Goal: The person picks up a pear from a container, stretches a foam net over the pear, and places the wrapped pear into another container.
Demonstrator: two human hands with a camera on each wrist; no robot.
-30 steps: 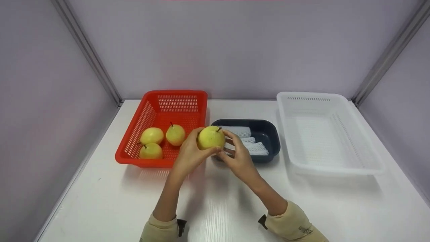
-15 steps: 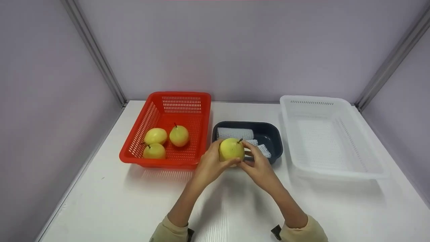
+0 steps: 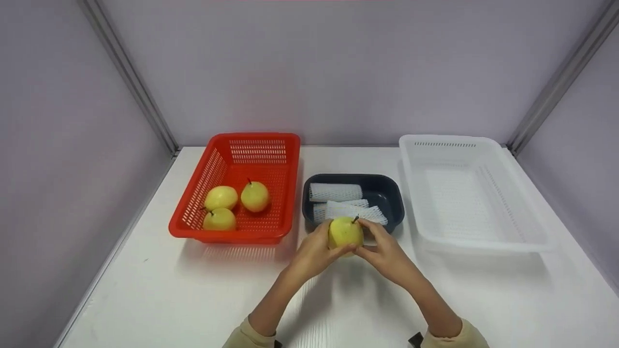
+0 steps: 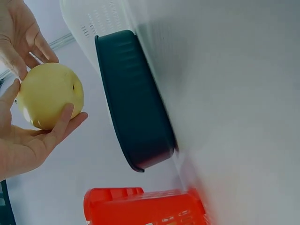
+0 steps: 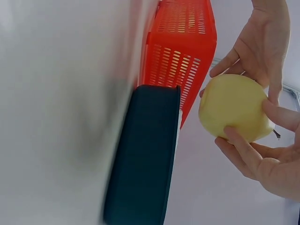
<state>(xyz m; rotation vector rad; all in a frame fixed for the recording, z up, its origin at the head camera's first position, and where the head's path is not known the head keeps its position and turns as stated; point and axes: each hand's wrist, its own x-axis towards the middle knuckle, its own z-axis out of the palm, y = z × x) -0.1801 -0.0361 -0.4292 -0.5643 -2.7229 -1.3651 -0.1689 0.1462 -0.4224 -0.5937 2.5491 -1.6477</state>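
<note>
A yellow pear with a dark stem is held between both hands, raised in front of the dark oblong tub. From its left side my left hand grips it, fingers spread under it in the left wrist view. On the other side my right hand grips it with fingertips and thumb, as the right wrist view shows with the pear. Both thumbs meet on the near side. Several white foam net sleeves lie in the tub just beyond the hands.
A red basket at the left holds three pears. At the right stands a white perforated basket. All containers rest on a white table, with pale walls behind and at both sides.
Both hands have carried the pear from beside the red basket rightward and toward the person, off the tub. The foam sleeves now show more fully.
</note>
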